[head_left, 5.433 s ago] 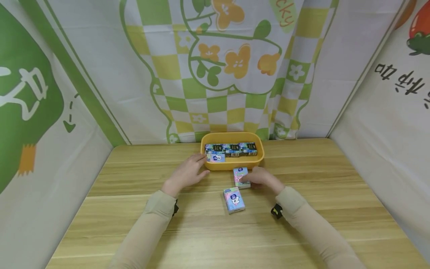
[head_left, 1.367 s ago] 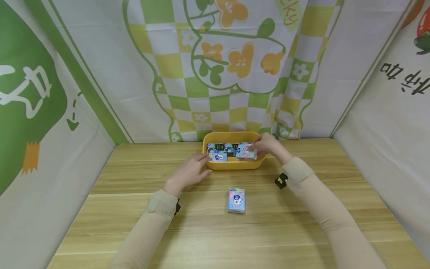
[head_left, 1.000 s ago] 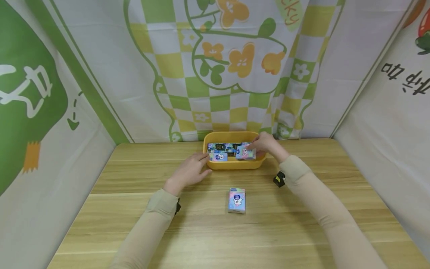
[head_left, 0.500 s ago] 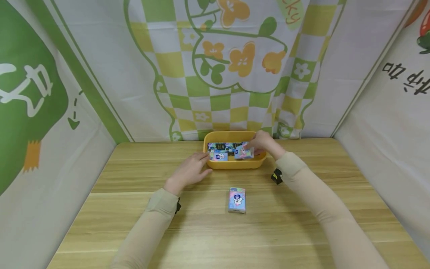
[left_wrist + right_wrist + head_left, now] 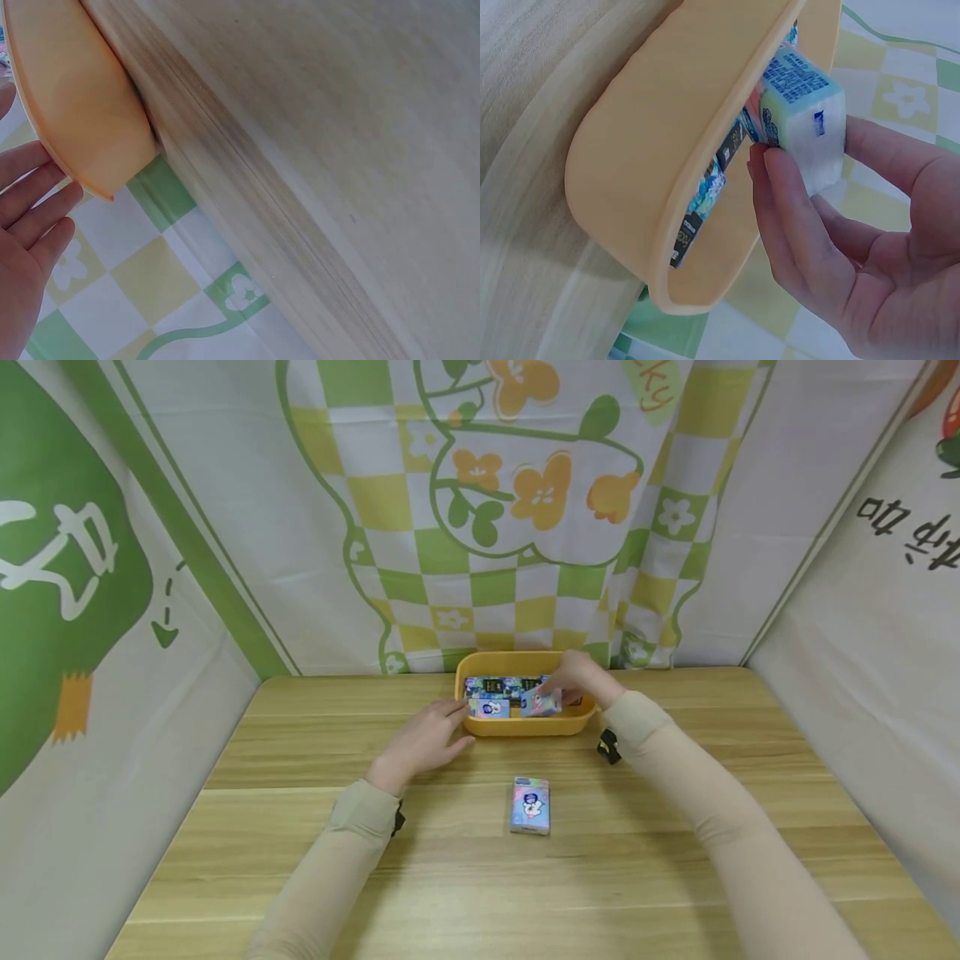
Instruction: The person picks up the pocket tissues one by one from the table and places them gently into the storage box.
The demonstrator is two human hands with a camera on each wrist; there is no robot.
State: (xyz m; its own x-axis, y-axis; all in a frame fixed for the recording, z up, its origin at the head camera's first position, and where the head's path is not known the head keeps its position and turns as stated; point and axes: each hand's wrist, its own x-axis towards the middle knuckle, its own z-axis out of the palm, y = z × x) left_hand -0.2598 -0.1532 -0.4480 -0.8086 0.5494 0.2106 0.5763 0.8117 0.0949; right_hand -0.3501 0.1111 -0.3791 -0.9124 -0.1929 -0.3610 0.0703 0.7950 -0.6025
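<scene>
My right hand (image 5: 583, 675) pinches a blue-and-pink pocket tissue pack (image 5: 538, 702) between thumb and fingers, tilted over the front right part of a yellow plastic basket (image 5: 525, 727). In the right wrist view, the white end of that tissue pack (image 5: 814, 139) faces the camera at the basket's rim. My left hand (image 5: 426, 737) rests its extended fingers against the basket's left end. Inside, a row of dark, colourful packs (image 5: 492, 687) lies along the back, partly hidden by my right hand. A light-blue tissue pack (image 5: 489, 709) lies at the front left.
Another blue-and-pink tissue pack (image 5: 530, 807) lies flat on the wooden table (image 5: 450, 877), in front of the basket. Behind the basket hangs a green-and-yellow checked curtain (image 5: 517, 602). White printed fabric walls (image 5: 847, 635) stand on both sides.
From the tabletop near the basket, my right hand has lifted a tissue pack over the basket. In the last second it shifted slightly left. My left hand has stayed at the basket's end.
</scene>
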